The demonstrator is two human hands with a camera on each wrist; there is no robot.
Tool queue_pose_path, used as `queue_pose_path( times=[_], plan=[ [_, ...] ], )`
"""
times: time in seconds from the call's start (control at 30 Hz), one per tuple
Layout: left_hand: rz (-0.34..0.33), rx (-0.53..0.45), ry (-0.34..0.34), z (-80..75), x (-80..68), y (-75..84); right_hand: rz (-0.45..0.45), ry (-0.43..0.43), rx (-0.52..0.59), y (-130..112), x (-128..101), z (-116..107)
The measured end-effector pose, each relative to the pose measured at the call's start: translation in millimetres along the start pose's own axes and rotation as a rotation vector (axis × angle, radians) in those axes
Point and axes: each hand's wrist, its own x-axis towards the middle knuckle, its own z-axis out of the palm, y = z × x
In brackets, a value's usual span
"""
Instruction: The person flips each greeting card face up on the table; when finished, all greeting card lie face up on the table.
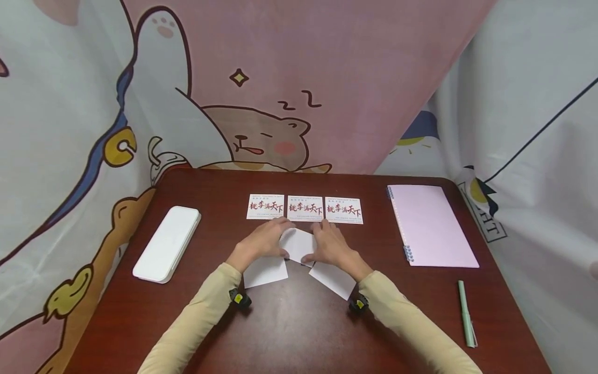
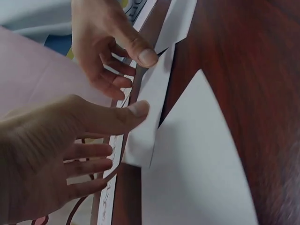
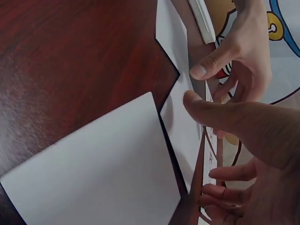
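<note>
Both hands, left hand [image 1: 261,241] and right hand [image 1: 329,244], pinching 1 white card [image 1: 298,244] between them, thumbs on top, fingers beneath, lifted slightly off the surface [image 1: 289,317]. Flanked by 2 more blank cards [image 1: 265,271] lying flat; behind, 3 printed cards [image 1: 304,208] in a row. Likely risk: uneven thumb pressure creasing the card, or a slip nudging the printed row out of line.

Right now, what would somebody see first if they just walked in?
Probably the two hands, left hand and right hand, pinching a blank white card in the middle of the dark red table. Just beyond them lies a row of three printed cards with red and black writing, and a pink notebook lies at the right.
</note>
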Motion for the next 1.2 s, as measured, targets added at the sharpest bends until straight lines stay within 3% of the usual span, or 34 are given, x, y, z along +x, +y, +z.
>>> queue_pose_path(
  times=[0.4,0.53,0.7,0.83,1.07,1.2],
  plan=[
    [-0.007,0.04,-0.03,12.9,1.4,4.8,0.0,-0.048,-0.036,3.1,4.8,11.9],
    [0.017,0.056,0.001,14.6,2.4,4.6,0.006,-0.063,0.04,8.2,8.4,9.0],
    [0.05,0.07,0.086,13.9,3.0,5.0,-0.025,-0.017,0.187,13.3,8.0,-0.1],
    [0.064,0.055,0.175,6.9,2.3,8.1,-0.102,0.028,0.242,14.6,5.2,-12.5],
    [0.173,0.024,0.349,-11.1,-2.0,16.1,-0.195,0.166,0.262,16.7,-1.2,-36.5],
    [0.221,0.067,0.406,-11.3,-6.3,17.0,-0.249,0.262,0.236,20.4,-7.5,-39.9]
  ],
)
